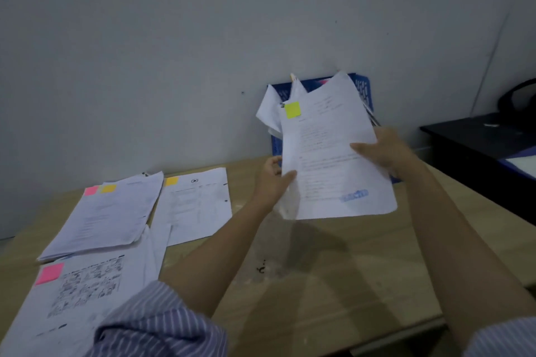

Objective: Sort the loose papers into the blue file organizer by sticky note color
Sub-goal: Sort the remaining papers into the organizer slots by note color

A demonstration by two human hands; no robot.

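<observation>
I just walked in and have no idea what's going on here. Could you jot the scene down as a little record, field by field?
Held item: paper with yellow-green sticky note, lifted off the table
Left hand: grips its lower left edge
Right hand: grips its right edge
Behind it: blue file organizer against the wall, papers already standing in it
Left on wooden table: stack with pink and orange notes; sheet with orange note; sheet with pink note

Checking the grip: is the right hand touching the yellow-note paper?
Touching. The head view shows the right hand with its thumb laid over the paper.
</observation>
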